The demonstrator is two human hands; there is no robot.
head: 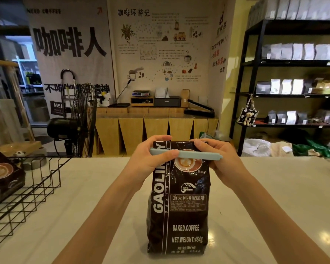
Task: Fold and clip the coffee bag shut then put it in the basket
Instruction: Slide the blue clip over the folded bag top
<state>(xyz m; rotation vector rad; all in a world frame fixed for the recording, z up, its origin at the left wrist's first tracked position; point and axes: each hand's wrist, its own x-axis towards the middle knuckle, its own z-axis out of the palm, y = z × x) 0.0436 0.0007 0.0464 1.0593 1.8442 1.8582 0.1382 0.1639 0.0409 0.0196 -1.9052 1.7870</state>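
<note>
A dark brown coffee bag (179, 202) stands upright on the white counter, directly in front of me. Its top is folded over. A long pale blue clip (191, 155) lies across the folded top, sticking out past the bag on both sides. My left hand (147, 161) grips the left end of the clip and the bag's top edge. My right hand (217, 159) pinches the clip's right part with fingers curled over the fold. The black wire basket (36, 189) sits at the counter's left side.
Another coffee bag (2, 176) leans inside the basket. A standing fan (80, 121) is behind the counter's far left edge. The white counter (274, 197) stretches to the right. Black shelves (293, 92) with bags stand at the far right.
</note>
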